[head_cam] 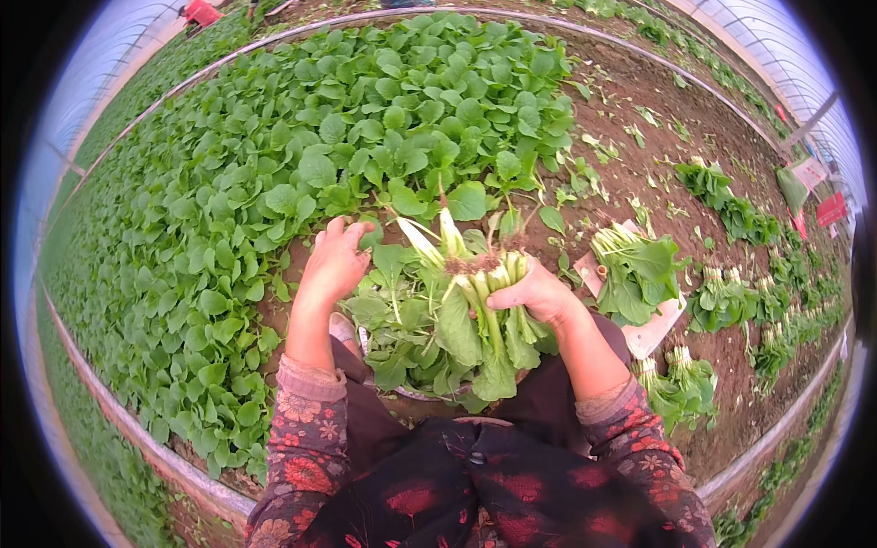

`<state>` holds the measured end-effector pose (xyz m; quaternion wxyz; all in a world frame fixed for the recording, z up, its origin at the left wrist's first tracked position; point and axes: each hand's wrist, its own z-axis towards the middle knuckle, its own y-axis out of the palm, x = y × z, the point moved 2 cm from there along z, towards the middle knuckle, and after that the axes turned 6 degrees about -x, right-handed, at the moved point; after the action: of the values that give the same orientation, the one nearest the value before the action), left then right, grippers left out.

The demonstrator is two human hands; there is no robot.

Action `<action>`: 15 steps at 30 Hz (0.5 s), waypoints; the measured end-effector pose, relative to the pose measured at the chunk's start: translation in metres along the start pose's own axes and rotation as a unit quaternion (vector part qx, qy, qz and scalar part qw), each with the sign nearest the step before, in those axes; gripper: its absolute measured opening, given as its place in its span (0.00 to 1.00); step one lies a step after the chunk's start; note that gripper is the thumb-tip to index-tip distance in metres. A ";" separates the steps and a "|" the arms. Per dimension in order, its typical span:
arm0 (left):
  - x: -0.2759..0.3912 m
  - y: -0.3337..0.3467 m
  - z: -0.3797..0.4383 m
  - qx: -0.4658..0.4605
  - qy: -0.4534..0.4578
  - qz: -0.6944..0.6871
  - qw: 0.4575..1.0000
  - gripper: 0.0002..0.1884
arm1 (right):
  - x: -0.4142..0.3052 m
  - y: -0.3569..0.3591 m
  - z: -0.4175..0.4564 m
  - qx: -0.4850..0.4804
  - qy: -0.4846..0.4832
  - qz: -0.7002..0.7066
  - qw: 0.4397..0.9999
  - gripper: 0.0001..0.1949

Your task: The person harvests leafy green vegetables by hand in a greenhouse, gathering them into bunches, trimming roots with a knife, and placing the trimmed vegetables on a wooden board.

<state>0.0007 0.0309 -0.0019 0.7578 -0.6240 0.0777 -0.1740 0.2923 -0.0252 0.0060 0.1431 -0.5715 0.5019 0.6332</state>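
My right hand [545,291] grips a bunch of uprooted leafy greens [473,308], roots and pale stems pointing away from me and leaves hanging towards my lap. Two white-stemmed plants [435,240] stick out beyond the bunch's root ends. To the left, my left hand [339,260] is raised with its fingers loosely curled and apart, and I see nothing in it. It is close to the edge of a dense bed of growing greens [315,151]. Loose green leaves [397,329] lie heaped between my legs, partly covered by the bunch.
On my right, a pile of greens [634,274] rests on a pale board [654,329]. Tied bundles [678,383] stand on the soil [630,185] beside it, with several more bundles [726,294] farther right. A green sack [795,185] stands near the plastic greenhouse wall [788,48]. Far left, a person in red [200,12] bends over.
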 end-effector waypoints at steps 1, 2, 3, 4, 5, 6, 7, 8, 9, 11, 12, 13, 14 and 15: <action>0.006 -0.001 0.007 -0.129 -0.059 -0.286 0.948 0.21 | -0.001 -0.001 -0.001 -0.002 0.012 -0.003 1.000 0.30; 0.032 -0.020 0.015 -0.183 -0.099 -0.488 0.847 0.22 | 0.010 -0.014 0.002 -0.036 0.035 -0.007 0.999 0.31; 0.050 -0.035 0.015 -0.230 -0.149 -0.656 0.703 0.23 | 0.011 -0.009 0.004 0.006 0.002 -0.030 1.000 0.25; 0.056 -0.027 0.010 -0.195 -0.125 -0.713 0.662 0.23 | 0.010 -0.001 0.009 -0.007 -0.001 -0.010 1.000 0.24; 0.062 -0.017 0.009 -0.161 -0.101 -0.766 0.614 0.23 | 0.014 -0.001 0.013 -0.029 -0.003 -0.019 0.999 0.25; 0.065 -0.012 0.010 -0.173 -0.125 -0.795 0.568 0.21 | 0.012 0.003 0.013 -0.034 0.004 -0.015 0.999 0.26; 0.071 -0.009 0.012 -0.153 -0.122 -0.795 0.573 0.20 | 0.008 0.005 0.011 -0.040 0.012 -0.010 0.999 0.26; 0.075 -0.006 0.013 -0.131 -0.121 -0.796 0.578 0.19 | 0.007 0.004 0.008 -0.033 0.009 -0.006 0.999 0.25; 0.077 -0.006 0.016 -0.107 -0.121 -0.795 0.585 0.17 | 0.007 0.005 0.007 -0.029 0.006 -0.001 1.000 0.25; 0.067 -0.007 0.021 -0.076 -0.101 -0.781 0.612 0.14 | 0.003 0.002 0.004 -0.002 0.002 0.011 1.000 0.24; 0.061 -0.016 0.023 -0.054 -0.106 -0.748 0.653 0.13 | 0.001 0.001 0.003 0.020 0.002 0.019 1.000 0.23; 0.055 -0.028 0.025 -0.031 -0.112 -0.712 0.692 0.12 | 0.000 0.000 0.002 0.043 0.003 0.027 0.999 0.23; 0.045 -0.035 0.028 -0.013 -0.100 -0.664 0.741 0.11 | 0.001 -0.009 0.005 0.047 -0.004 0.023 0.999 0.22; 0.034 -0.047 0.025 -0.066 -0.109 -0.650 0.749 0.10 | -0.003 -0.007 0.007 0.074 -0.022 0.009 0.997 0.20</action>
<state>0.0328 0.0336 0.0525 0.4223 -0.5868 -0.4184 -0.5497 0.2945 -0.0150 0.0038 0.1901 -0.5408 0.5496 0.6078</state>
